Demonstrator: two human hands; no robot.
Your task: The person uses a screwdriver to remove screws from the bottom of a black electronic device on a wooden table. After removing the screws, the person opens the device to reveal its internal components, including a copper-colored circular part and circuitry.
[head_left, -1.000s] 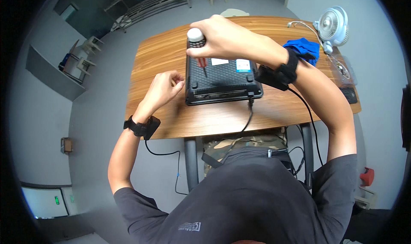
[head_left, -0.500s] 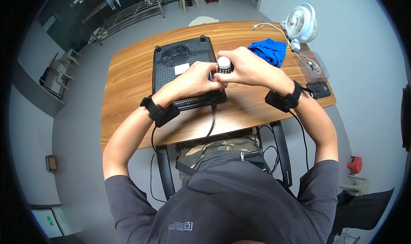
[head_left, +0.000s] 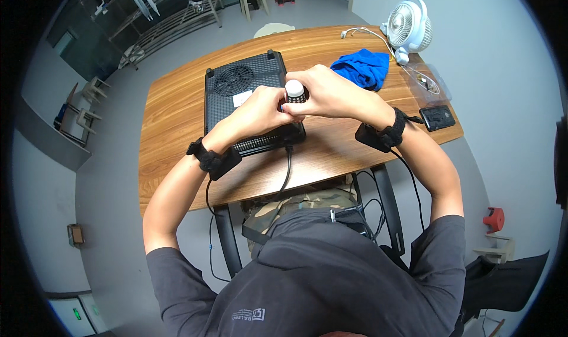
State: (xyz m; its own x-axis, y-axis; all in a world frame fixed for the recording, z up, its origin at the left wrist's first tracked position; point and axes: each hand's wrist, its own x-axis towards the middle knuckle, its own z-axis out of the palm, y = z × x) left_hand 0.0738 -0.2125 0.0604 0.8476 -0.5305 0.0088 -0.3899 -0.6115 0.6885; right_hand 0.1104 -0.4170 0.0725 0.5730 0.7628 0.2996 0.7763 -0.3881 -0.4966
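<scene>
A black induction cooker (head_left: 260, 71) lies upside down on the wooden table, its round fan grille and feet facing up. Over its right side, my right hand (head_left: 319, 91) is wrapped round what looks like a screwdriver (head_left: 294, 89), held upright, with a white cap and a dark checkered handle. My left hand (head_left: 263, 107) is closed, its fingertips pinched at the lower part of the same tool, just under my right fingers. The tool's tip is hidden behind my hands. A white label (head_left: 241, 98) sits on the cooker's underside, beside my left hand.
A blue cloth (head_left: 362, 69) lies right of the cooker. Beyond it stand a white fan (head_left: 408, 26) with its cable, a clear plastic tray (head_left: 427, 84) and a black phone-like device (head_left: 437, 118). The cooker's black cord (head_left: 289, 168) hangs over the table's near edge.
The whole view has shifted slightly, so the table and cooker sit a little further left and up. Both hands keep their hold on the tool, with almost the same pose.
</scene>
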